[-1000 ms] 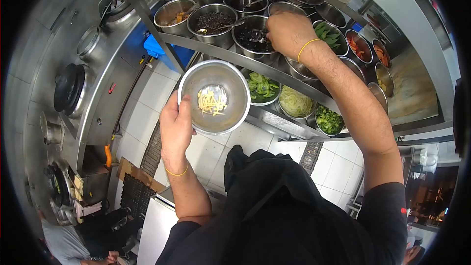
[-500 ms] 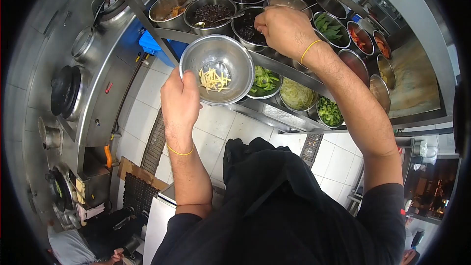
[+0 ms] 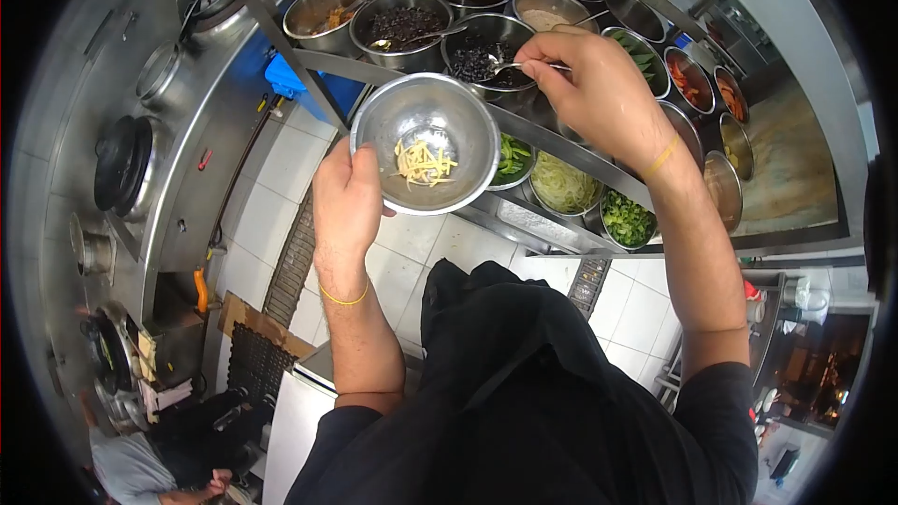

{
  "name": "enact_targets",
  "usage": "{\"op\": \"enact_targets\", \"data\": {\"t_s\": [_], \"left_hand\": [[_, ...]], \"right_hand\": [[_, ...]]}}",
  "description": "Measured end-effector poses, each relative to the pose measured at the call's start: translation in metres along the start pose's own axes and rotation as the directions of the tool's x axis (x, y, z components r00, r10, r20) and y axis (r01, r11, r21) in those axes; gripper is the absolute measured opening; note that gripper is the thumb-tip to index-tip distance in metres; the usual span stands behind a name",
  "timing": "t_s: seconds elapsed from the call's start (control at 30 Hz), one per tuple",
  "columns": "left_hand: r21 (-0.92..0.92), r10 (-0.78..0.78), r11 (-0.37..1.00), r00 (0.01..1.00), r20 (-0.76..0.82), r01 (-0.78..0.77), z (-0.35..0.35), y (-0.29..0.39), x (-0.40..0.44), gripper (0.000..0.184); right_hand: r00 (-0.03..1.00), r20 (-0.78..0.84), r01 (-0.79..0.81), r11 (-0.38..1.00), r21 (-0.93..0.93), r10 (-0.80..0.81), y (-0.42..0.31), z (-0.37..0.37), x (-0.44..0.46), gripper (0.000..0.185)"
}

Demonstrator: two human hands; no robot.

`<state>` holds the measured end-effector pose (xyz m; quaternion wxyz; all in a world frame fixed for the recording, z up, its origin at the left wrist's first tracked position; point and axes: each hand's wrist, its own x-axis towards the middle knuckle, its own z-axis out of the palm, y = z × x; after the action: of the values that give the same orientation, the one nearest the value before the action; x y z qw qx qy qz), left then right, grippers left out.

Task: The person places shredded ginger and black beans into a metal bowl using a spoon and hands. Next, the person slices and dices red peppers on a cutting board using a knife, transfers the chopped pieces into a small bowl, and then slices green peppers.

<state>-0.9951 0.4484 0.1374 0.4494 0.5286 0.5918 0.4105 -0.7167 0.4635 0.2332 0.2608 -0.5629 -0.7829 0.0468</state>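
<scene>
My left hand [image 3: 347, 192] grips the left rim of a metal bowl [image 3: 475, 140], thumb inside the edge. Pale yellow strips [image 3: 424, 164] lie in the bottom of the bowl. My right hand [image 3: 599, 89] is pinched around the handle of a metal spoon [image 3: 524, 65]. The spoon's head is over or in a pot of chopped black food [image 3: 472, 56], just beyond the bowl. Left of that pot, a second pot [image 3: 400, 23] holds dark food and another spoon. A container of pale powder [image 3: 550, 14] stands behind my right hand.
Below the shelf rail [image 3: 374, 70] are containers of shredded pale vegetable [image 3: 566, 180] and chopped greens [image 3: 629, 219]. Sliced red food [image 3: 687, 79] sits at the right. A stove counter [image 3: 201, 164] runs along the left. Another person [image 3: 140, 468] is at the lower left.
The bowl has risen toward the pots, then shifted slightly right. My right hand has moved right, and the spoon it holds now shows clearly at the black food.
</scene>
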Motion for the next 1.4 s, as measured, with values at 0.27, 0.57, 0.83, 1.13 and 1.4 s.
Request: {"op": "enact_targets", "data": {"t_s": [0.27,0.57,0.83,1.13,1.4], "left_hand": [[0.148,0.131,0.981,0.991,-0.018,-0.127,-0.004,-0.01,-0.01,0.037],[0.061,0.131,0.99,0.99,-0.044,-0.129,-0.008,-0.013,-0.012,0.036],[0.11,0.119,0.988,0.99,-0.072,-0.111,-0.018,-0.01,-0.006,0.036],[0.12,0.057,0.992,0.985,-0.163,-0.037,-0.042,-0.023,0.006,0.037],[0.059,0.012,0.998,0.99,-0.142,-0.003,-0.043,-0.001,0.017,0.039]], "right_hand": [[0.942,-0.05,0.312,0.922,-0.228,-0.331,-0.028,0.043,-0.042,0.029],[0.916,-0.141,0.35,0.919,-0.185,-0.377,-0.026,0.045,-0.053,0.044],[0.898,-0.322,0.236,0.946,-0.222,-0.3,-0.025,0.026,-0.028,0.035],[0.966,-0.186,0.096,0.913,-0.396,-0.182,0.001,0.034,0.038,0.02],[0.983,0.182,-0.003,0.994,-0.11,0.023,-0.01,0.071,0.096,0.026]]}}
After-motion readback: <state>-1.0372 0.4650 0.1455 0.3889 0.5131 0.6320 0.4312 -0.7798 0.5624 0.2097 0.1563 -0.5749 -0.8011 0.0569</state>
